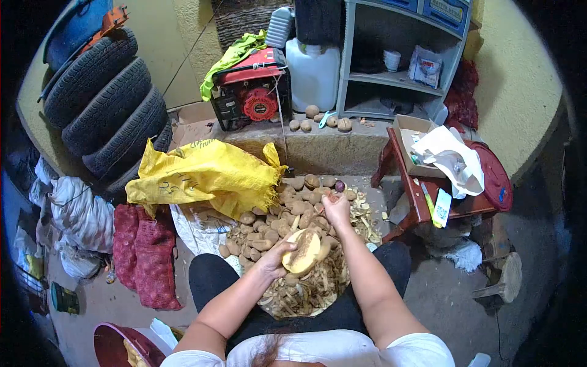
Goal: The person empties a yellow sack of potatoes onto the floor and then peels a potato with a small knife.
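In my left hand is a large, partly peeled potato, its pale yellow flesh facing up with brown skin still along part of it. My right hand is closed just above and to the right of the potato, apart from it. A small reddish bit shows at its fingers, too small to name. Beyond both hands lies a heap of unpeeled potatoes, with a purple onion at its far edge. Below the held potato, between my knees, is a pile of peelings.
A yellow sack lies behind the heap; red net bags stand at left. At right is a red wooden table with a box. A magenta basin sits at lower left. Stacked tyres and a generator stand behind.
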Demonstrator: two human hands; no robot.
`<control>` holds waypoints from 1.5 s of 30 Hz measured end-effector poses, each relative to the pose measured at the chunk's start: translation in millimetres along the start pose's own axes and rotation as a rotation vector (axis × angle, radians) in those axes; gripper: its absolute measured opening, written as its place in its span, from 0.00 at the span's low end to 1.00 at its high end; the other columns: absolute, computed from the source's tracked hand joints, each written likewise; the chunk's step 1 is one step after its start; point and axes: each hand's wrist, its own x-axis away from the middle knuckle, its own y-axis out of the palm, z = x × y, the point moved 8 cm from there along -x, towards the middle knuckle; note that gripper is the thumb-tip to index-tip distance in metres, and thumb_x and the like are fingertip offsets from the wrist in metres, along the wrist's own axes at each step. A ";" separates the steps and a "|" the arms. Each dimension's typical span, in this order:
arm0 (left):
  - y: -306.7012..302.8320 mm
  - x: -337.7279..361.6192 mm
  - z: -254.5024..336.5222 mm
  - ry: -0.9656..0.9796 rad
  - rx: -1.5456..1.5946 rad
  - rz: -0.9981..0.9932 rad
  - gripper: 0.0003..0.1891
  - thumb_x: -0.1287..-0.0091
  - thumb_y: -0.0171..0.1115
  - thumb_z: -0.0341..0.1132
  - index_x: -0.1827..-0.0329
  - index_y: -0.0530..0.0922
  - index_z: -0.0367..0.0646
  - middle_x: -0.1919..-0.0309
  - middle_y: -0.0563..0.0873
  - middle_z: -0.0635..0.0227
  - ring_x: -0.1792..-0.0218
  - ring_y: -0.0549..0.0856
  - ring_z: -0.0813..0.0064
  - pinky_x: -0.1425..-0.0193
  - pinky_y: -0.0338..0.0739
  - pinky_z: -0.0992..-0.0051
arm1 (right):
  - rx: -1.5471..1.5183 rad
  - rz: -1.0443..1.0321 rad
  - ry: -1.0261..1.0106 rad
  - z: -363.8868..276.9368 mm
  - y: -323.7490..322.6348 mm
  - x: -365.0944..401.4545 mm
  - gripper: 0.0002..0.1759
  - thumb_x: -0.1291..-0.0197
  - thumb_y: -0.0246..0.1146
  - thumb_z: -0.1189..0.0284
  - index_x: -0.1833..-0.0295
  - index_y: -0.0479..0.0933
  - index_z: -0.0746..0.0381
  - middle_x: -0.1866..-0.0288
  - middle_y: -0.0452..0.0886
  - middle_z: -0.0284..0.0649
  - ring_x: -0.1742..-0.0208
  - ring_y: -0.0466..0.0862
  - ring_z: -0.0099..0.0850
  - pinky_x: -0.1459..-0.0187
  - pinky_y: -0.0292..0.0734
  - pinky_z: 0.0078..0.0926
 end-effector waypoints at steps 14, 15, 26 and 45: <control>-42.8 -28.4 -3.8 -0.044 0.024 0.308 0.24 0.32 0.36 0.55 0.43 0.67 0.51 0.51 0.77 0.61 0.52 0.78 0.61 0.53 0.73 0.52 | 0.054 -0.080 -0.385 -115.7 -3.3 82.0 0.21 0.53 0.65 0.66 0.61 0.66 0.68 0.73 0.78 0.47 0.71 0.80 0.37 0.69 0.75 0.32; -35.5 -25.7 -4.4 -0.048 -0.027 0.315 0.24 0.32 0.34 0.55 0.45 0.68 0.50 0.53 0.78 0.62 0.53 0.78 0.62 0.53 0.74 0.55 | 0.097 -0.082 -0.441 -116.0 -0.2 84.6 0.21 0.53 0.64 0.65 0.61 0.66 0.68 0.73 0.79 0.49 0.71 0.81 0.40 0.69 0.75 0.34; -45.7 -21.5 -16.1 0.007 -0.145 0.411 0.12 0.35 0.46 0.37 0.52 0.68 0.44 0.64 0.76 0.66 0.64 0.79 0.72 0.61 0.77 0.71 | 0.132 -0.146 -0.249 -72.2 9.4 49.3 0.22 0.54 0.64 0.64 0.63 0.65 0.69 0.71 0.78 0.54 0.68 0.80 0.46 0.66 0.74 0.36; -16.0 -10.7 12.2 0.080 -0.354 0.235 0.16 0.34 0.43 0.36 0.45 0.64 0.39 0.53 0.75 0.61 0.54 0.77 0.72 0.53 0.74 0.75 | 0.078 0.033 -0.015 8.5 0.7 -8.6 0.21 0.58 0.65 0.66 0.64 0.69 0.70 0.71 0.79 0.48 0.68 0.80 0.36 0.63 0.74 0.30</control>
